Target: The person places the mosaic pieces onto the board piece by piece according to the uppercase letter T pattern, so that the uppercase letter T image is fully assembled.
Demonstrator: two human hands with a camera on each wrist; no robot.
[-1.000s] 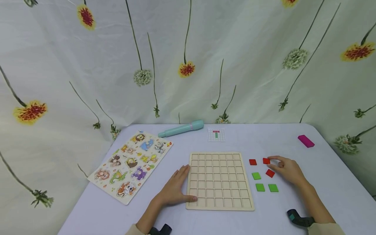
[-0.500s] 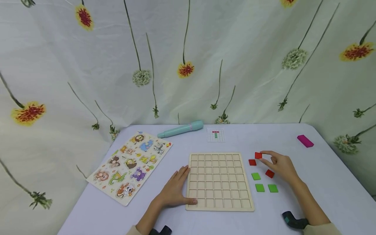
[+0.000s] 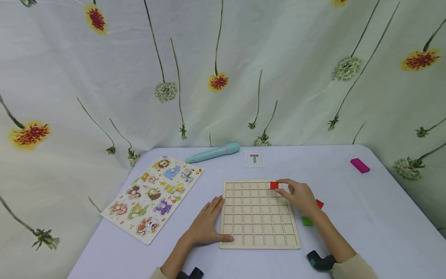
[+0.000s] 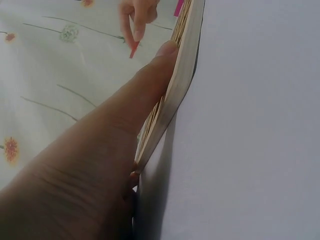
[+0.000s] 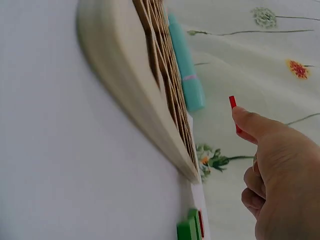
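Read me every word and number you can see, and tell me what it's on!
There are no words or numbers I can read.
Little card: coloured squares make a T shape; any tiny print is too small.
Animal board: pictures, no readable writing.
Wooden board, red square, blue-green tube: no writing I can see.

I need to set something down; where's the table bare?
Bare table lies between the pattern card and the pink block, and right of the right forearm. Crowded: the grid board's right side, around the right hand, loose red tile and green tile.
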